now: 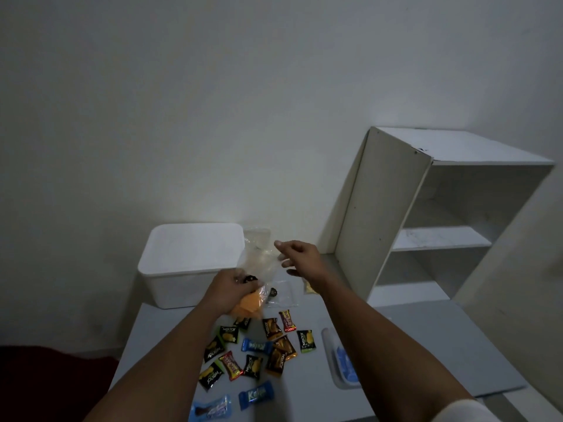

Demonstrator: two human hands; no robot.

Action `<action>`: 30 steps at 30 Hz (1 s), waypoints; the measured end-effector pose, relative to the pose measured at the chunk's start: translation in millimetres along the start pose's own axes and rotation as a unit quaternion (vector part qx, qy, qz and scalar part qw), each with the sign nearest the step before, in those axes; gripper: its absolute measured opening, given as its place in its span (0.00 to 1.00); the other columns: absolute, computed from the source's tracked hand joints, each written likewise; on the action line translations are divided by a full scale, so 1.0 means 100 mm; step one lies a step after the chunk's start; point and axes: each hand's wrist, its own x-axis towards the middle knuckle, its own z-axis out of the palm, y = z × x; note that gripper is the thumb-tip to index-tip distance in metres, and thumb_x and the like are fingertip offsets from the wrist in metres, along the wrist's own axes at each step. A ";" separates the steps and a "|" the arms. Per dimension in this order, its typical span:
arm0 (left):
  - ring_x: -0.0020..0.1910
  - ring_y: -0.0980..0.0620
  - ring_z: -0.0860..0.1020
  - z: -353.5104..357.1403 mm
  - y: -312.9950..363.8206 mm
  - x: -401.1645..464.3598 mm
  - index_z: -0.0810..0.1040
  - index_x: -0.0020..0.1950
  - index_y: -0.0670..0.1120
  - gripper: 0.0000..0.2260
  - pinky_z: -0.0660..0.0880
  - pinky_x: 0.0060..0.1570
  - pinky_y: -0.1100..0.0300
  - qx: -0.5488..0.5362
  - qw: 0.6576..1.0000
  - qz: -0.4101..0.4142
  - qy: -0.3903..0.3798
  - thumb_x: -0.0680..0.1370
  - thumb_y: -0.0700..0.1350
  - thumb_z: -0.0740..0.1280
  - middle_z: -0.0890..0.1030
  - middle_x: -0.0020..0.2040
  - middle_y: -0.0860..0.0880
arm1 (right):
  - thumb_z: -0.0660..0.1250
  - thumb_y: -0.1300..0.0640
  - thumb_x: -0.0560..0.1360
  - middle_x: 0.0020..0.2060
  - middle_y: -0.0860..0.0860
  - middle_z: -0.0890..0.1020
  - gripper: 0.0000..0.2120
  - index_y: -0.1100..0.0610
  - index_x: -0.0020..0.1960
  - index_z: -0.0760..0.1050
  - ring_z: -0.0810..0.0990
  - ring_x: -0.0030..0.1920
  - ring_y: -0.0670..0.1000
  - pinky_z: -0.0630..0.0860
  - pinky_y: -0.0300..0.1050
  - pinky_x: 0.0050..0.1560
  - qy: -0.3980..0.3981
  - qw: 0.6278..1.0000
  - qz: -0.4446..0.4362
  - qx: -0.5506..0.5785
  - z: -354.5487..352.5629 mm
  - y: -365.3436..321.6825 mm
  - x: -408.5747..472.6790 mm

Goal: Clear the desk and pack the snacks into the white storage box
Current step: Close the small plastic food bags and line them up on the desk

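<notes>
A white storage box (170, 287) with its lid on stands at the desk's back left. My left hand (227, 292) grips a clear plastic bag (259, 263) with orange snacks (248, 307) inside, just right of the box. My right hand (300, 257) hovers beside the bag's top with fingers spread and relaxed, holding nothing. Several small wrapped candies (259, 351) in black, blue, red and brown wrappers lie scattered on the grey desk (411, 345) in front of me.
A white shelf unit (426, 226) stands at the back right. A clear packet (281, 295) and a yellowish packet (310, 288) lie behind the candies. A white tray with blue items (342, 360) sits under my right forearm. The wall is close behind.
</notes>
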 end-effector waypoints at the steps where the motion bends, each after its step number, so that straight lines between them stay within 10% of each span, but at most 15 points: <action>1: 0.34 0.53 0.77 -0.01 0.01 -0.01 0.77 0.36 0.44 0.16 0.71 0.39 0.58 -0.010 1.000 0.000 0.014 0.72 0.54 0.77 0.78 0.32 0.52 | 0.74 0.40 0.73 0.52 0.52 0.85 0.19 0.52 0.56 0.82 0.84 0.52 0.52 0.81 0.51 0.55 -0.011 1.000 0.012 0.006 0.00 0.01 -0.02; 10: 0.47 0.50 0.85 -0.09 0.15 -0.01 0.83 0.50 0.47 0.16 0.80 0.51 0.52 -0.111 0.994 -0.014 0.013 0.80 0.59 0.66 0.86 0.46 0.48 | 0.72 0.53 0.77 0.44 0.52 0.86 0.09 0.58 0.51 0.82 0.85 0.47 0.49 0.76 0.60 0.64 -0.060 0.995 0.047 0.067 0.09 0.08 -0.07; 15: 0.43 0.49 0.85 -0.12 0.24 0.05 0.79 0.47 0.41 0.12 0.79 0.52 0.49 -0.132 0.989 0.010 0.061 0.84 0.45 0.60 0.86 0.43 0.44 | 0.71 0.55 0.78 0.43 0.52 0.85 0.06 0.58 0.49 0.82 0.86 0.47 0.50 0.78 0.55 0.58 -0.070 0.993 0.060 0.068 0.12 0.07 -0.07; 30: 0.37 0.65 0.82 -0.13 0.24 0.09 0.82 0.49 0.37 0.11 0.73 0.44 0.62 -0.137 0.987 -0.014 0.077 0.82 0.45 0.66 0.87 0.42 0.49 | 0.74 0.56 0.76 0.41 0.54 0.84 0.05 0.57 0.45 0.80 0.85 0.46 0.52 0.78 0.49 0.49 -0.049 0.990 0.067 0.110 0.21 0.03 0.01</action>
